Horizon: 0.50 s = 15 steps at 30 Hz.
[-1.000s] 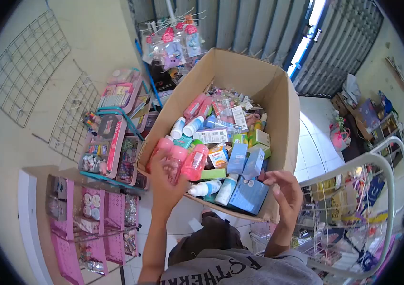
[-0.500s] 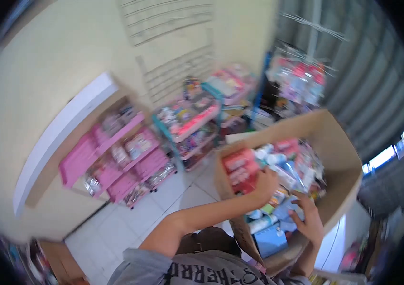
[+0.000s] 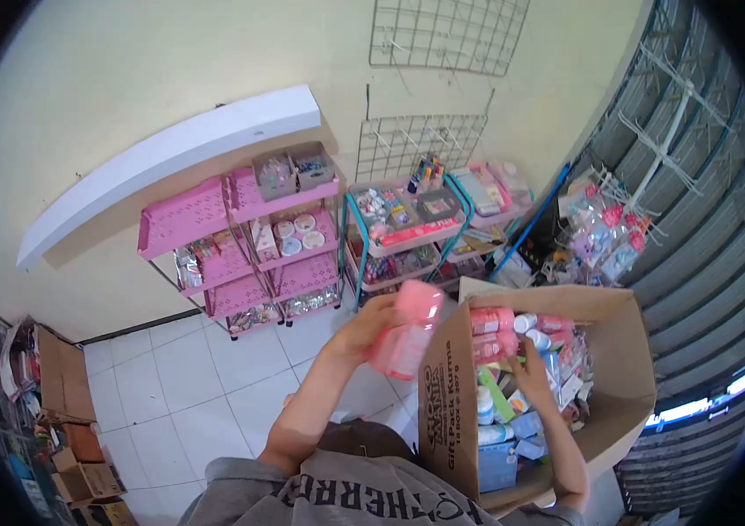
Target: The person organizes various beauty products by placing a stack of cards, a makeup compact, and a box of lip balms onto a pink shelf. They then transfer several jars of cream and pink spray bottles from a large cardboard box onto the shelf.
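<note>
My left hand (image 3: 364, 331) is outside the cardboard box on its left side, closed around pink bottles (image 3: 407, 346). They are blurred and look like two held together, tilted above the floor. Inside the open cardboard box (image 3: 449, 412) my right hand (image 3: 532, 377) reaches down. Its fingers curl at the right end of a pink bottle (image 3: 493, 346), which lies below another pink bottle (image 3: 490, 319). White-capped bottles (image 3: 526, 323) lie just beyond the fingers. A blue box (image 3: 497, 466), a white bottle (image 3: 495, 434) and several small packets fill the front part.
Pink tiered racks (image 3: 184, 215) with small goods stand against the wall. A teal-framed trolley (image 3: 407, 235) holds more items. Wire grids (image 3: 421, 145) hang above. To the right are a hanging display (image 3: 605, 232) and a corrugated shutter (image 3: 697, 333). Cartons (image 3: 83, 469) sit at lower left.
My left hand has come out of the box to the left, carrying pink bottles. My right hand has moved deeper into the box, to the pink bottles. The view has turned.
</note>
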Available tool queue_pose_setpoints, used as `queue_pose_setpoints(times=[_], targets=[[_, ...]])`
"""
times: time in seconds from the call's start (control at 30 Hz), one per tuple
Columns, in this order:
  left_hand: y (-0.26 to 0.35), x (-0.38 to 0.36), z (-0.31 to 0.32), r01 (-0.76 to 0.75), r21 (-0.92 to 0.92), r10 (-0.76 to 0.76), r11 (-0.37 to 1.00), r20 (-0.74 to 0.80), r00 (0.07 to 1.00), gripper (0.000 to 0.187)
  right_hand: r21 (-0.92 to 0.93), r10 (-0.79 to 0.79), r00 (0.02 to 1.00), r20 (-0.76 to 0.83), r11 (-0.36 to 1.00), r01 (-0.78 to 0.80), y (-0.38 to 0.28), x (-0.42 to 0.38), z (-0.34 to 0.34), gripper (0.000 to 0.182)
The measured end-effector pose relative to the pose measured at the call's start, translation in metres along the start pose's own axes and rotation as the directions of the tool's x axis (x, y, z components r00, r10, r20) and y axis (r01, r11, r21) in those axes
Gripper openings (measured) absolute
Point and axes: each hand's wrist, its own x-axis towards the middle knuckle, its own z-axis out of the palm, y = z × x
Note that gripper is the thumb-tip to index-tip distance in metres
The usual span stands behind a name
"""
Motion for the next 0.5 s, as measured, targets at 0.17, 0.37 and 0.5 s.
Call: queue_pose_setpoints(times=[0.17, 0.37, 0.5], targets=[[-0.011, -0.024, -0.043, 0.001, -0.241, -0.008, 0.971, -0.030, 1.000, 0.059, 0.272, 0.199, 0.975, 0.096, 0.937, -0.218, -0.009, 0.004, 0.006, 0.036], [-0.014, -0.034, -0.030, 0.090, -0.779, 0.198, 0.620, 0.266, 0.943, 0.068, 0.792, 0.477, 0.847, 0.236, 0.411, -0.452, -0.013, 0.016, 0.013, 0.033], [-0.011, -0.034, -0.006, 0.126, -0.899, 0.273, 0.421, 0.258, 0.927, 0.062, 0.685, 0.468, 0.861, 0.199, 0.562, -0.464, -0.026, 0.013, -0.008, 0.028]])
